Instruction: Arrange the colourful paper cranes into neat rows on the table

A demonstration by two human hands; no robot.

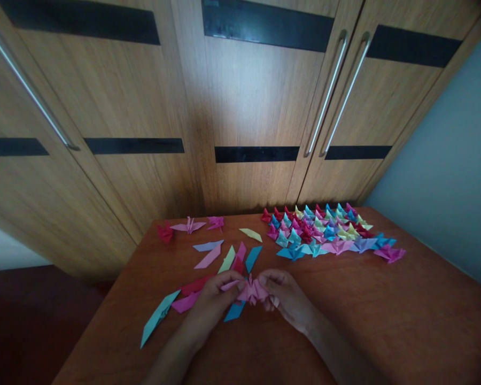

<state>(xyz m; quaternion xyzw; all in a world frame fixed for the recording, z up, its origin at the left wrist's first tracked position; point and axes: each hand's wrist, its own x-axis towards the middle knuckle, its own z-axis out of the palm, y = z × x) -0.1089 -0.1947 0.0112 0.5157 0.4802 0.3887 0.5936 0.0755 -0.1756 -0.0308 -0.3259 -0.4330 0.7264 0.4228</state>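
Observation:
Between my two hands is a pink origami crane (252, 291), its wings spread out to both sides. My left hand (220, 297) pinches the left wing between thumb and fingers. The right wing is pinched the same way by my right hand (284, 297). Under and around my left hand lie folded paper strips: a red strip (196, 284), a magenta strip (185, 303) and a blue strip (234, 312). A teal folded piece (159, 316) rests farther left. Beyond the hands are a pale green strip (227, 259) and another blue strip (253, 259).
Rows of small folded cranes (316, 227) in many colours stand at the back right of the brown table (385, 310). Back left sit a pink crane (189, 225), a magenta one (215, 222) and a red one (165, 233). A wooden wardrobe (256, 96) rises behind.

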